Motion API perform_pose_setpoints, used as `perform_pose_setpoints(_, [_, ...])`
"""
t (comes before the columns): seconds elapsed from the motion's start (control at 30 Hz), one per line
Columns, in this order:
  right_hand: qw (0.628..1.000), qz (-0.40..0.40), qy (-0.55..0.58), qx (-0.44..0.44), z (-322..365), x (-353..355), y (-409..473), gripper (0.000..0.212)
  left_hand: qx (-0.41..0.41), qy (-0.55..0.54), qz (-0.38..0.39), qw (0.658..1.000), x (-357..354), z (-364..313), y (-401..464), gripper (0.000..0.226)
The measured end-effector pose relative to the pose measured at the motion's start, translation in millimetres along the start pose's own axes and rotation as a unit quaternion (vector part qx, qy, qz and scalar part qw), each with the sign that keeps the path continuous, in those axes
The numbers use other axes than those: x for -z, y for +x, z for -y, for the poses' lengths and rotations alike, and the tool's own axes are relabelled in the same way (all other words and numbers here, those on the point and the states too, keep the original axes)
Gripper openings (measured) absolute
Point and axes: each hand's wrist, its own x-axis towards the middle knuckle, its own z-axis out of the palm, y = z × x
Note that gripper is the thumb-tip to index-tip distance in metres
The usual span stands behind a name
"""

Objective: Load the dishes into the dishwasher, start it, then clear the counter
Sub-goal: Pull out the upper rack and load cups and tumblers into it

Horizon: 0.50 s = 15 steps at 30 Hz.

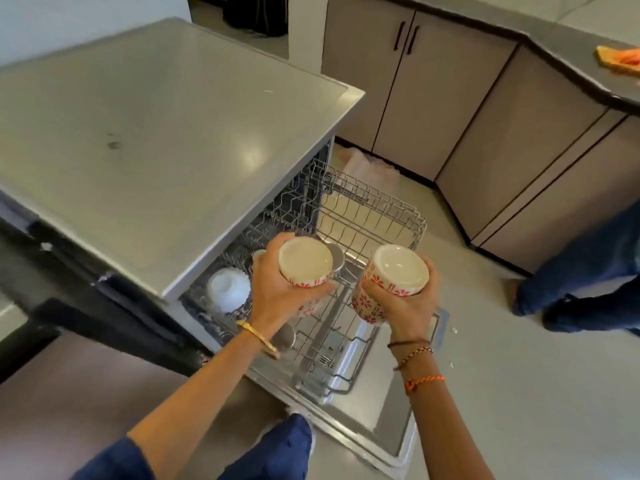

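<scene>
Fingers [313, 292] of our left hand [277, 289] curl round one floral bowl [304, 266]; our right hand [405, 306] grips two more floral bowls [394, 270], all tipped bottom-up above the dishwasher's pulled-out upper rack [374, 216]. In that rack, left of our hands, sits a white bowl [228, 289]. Below the rack lies the open door [388, 420]. Beyond the rack, an orange cloth [620, 60] lies on the far counter [568, 46].

Beige flat-fronted cabinet doors with black bar handles [405, 36] fill the upper middle and right of the frame. A crumpled translucent plastic bag [367, 166] lies on the pale glossy floor [519, 393] at their foot. A second person's blue-trousered legs [585, 275] stand at the right edge.
</scene>
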Motion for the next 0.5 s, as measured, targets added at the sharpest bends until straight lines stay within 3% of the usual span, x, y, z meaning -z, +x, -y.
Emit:
perform_pose_setpoints(0.33, [0.997, 0.031, -0.052, -0.041, -60, -33, 97, 0.095, 0.089, 0.179, -0.016, 0.980, -38, 45, 78, 0.104])
perform_pose_setpoints(0.5, [0.983, 0.118, -0.130, -0.050, -80, -42, 95, 0.095, 0.132, 0.207, -0.024, 0.969, -37, 68, 68, 0.106])
